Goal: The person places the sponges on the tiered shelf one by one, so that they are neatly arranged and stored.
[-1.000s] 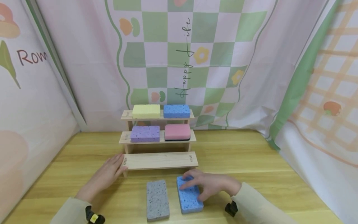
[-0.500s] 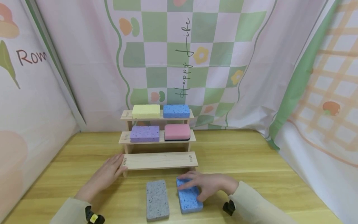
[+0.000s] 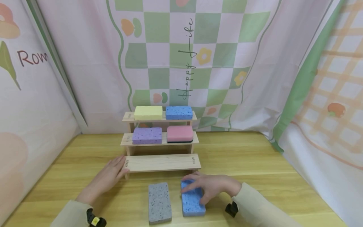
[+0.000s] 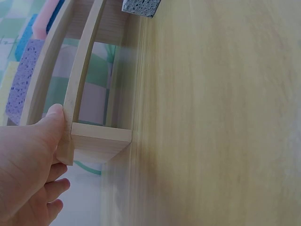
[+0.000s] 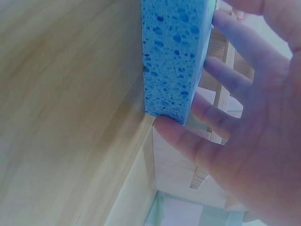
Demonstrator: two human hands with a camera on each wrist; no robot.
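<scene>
A three-tier wooden stand (image 3: 163, 163) stands on the table. My left hand (image 3: 109, 175) holds the left end of its lowest board, the thumb (image 4: 54, 113) against the front edge and the other fingers curled behind. In front of the stand, my right hand (image 3: 211, 186) spans a blue sponge (image 3: 193, 200) from above, with thumb at its right edge and fingers reaching across to its left edge. The right wrist view shows the little finger (image 5: 181, 136) at one end of this sponge. A grey sponge (image 3: 159, 203) lies to its left.
On the top board sit a yellow sponge (image 3: 148, 113) and another blue sponge (image 3: 179, 112). The middle board bears a purple sponge (image 3: 147, 135) and a pink sponge (image 3: 180, 134) with a dark underside. A checked curtain (image 3: 184, 53) hangs behind the table (image 3: 241, 151).
The blue sponge under my right hand has turned slightly and now lies straighter, its far end shifted right. The right hand moved a little to the left earlier. The left hand stays put.
</scene>
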